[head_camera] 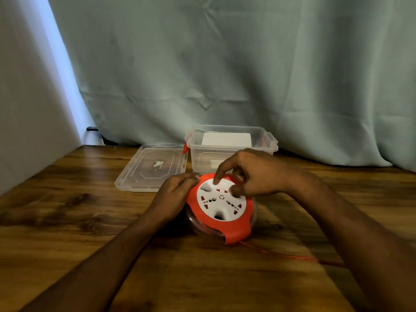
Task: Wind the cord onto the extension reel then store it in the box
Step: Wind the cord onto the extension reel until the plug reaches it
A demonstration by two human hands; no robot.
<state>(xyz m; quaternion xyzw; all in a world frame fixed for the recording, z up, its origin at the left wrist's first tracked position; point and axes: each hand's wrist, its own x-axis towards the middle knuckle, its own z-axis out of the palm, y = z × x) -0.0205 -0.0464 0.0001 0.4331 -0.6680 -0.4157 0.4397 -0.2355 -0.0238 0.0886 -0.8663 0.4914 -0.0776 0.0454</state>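
Observation:
A round extension reel (221, 212) with an orange rim and a white socket face lies flat on the wooden table (90, 221). My left hand (174, 192) presses against its left edge and holds it still. My right hand (254, 174) rests on top, index finger and thumb pushed into recesses of the white face. A thin red cord (292, 256) runs out from the reel's lower right edge across the table and passes under my right forearm. Just behind the reel stands the clear plastic box (234, 145), open.
The box's clear lid (150, 168) lies flat to the left of the box. A grey-green curtain (225, 64) hangs close behind the table. The table's left edge meets a pale wall. A white item sits inside the box.

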